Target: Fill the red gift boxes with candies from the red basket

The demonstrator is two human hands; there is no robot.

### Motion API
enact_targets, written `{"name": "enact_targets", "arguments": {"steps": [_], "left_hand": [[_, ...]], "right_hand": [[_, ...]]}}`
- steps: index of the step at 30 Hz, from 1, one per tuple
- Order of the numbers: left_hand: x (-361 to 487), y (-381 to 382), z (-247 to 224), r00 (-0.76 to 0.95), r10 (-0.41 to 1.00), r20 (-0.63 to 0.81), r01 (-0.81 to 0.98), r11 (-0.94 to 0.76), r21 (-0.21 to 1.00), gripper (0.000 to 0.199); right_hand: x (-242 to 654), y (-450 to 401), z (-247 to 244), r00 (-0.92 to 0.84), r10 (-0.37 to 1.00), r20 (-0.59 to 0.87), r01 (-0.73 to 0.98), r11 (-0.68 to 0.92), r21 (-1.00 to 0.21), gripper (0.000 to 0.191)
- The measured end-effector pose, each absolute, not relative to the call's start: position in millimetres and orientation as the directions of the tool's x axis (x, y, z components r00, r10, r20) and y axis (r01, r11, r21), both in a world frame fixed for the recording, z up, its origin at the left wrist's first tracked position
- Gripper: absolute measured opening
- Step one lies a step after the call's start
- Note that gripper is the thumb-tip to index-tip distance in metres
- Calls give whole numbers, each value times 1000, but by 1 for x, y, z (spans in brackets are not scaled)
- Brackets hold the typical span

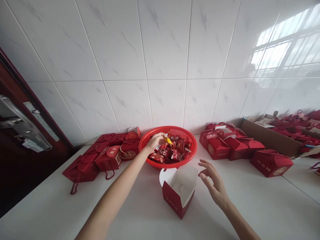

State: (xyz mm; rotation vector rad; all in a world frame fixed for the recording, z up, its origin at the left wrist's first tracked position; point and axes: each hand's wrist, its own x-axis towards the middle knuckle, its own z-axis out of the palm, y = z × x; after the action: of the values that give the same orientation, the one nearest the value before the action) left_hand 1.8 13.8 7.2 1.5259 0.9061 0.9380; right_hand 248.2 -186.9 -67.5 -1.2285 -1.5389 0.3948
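Yellow-wrapped candy [169, 141] sits at the fingertips of the person's left hand [155, 142], whose thumb and fingers are drawn together and pinch it by one end, just above the heap in the basket. The right hand [212, 183] holds nothing; its fingers are loosely curved and parted, the thumb set away from them, just beside the raised flap of an open box [172, 196]. Whether a fingertip brushes that flap cannot be told.

The open box stands upright on the white table [140, 206], between the two forearms, red outside and white within, its flaps up. Directly behind it is the round red basket [193, 151], filled with sweets [162, 153] mostly in red wrappers.

Farther left, closed red boxes [81, 168] stand grouped together, cord loops hanging from some of them. To the right of the basket, more closed boxes [218, 148] cluster near the wall, one box [271, 163] slightly nearer the person. Beyond them, a cardboard carton [270, 138] holds a pile of red items. Pale marbled tiles [166, 100] cover the wall behind, and a dark reddish door [15, 90] stands at far left.
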Motion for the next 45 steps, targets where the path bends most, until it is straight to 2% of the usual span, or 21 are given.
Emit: {"name": "enact_targets", "arguments": {"steps": [4,9,15,21,25,27,31,33,36,39,43,45], "left_hand": [[1,12,6,425,900,95,137,-168,976,21],[3,12,2,452,885,109,320,-275,906,29],[2,13,-5,497,861,107,532,-400,746,16],[2,5,-4,569,811,133,601,-521,606,27],[9,-5,5,630,751,197,623,-641,449,27],[16,-9,11,666,730,153,637,-663,393,29],[30,-9,15,744,665,-68,646,-691,324,26],[34,-5,13,764,640,-77,624,-705,337,21],[33,-1,10,750,662,-8,586,-659,471,24],[29,1,10,708,703,60,557,-609,564,15],[26,0,17,647,748,148,549,-592,590,19],[29,-1,17,644,750,148,549,-589,593,18]], "right_hand": [[249,-187,-68,98,840,533,519,414,-748,32],[248,-188,-67,89,832,547,542,420,-728,31],[245,-188,-67,76,820,568,554,439,-708,29],[246,-187,-69,61,826,561,565,434,-701,29],[245,-188,-68,59,837,543,574,417,-705,29],[244,-188,-68,67,844,532,568,406,-716,29],[242,-188,-67,83,849,521,557,394,-731,30],[242,-188,-67,95,849,521,557,388,-734,30],[242,-187,-67,121,854,506,534,374,-758,31],[243,-183,-67,173,866,470,456,353,-817,33],[244,-171,-61,295,864,407,345,301,-889,35],[244,-162,-54,311,866,391,326,290,-900,35]]}}
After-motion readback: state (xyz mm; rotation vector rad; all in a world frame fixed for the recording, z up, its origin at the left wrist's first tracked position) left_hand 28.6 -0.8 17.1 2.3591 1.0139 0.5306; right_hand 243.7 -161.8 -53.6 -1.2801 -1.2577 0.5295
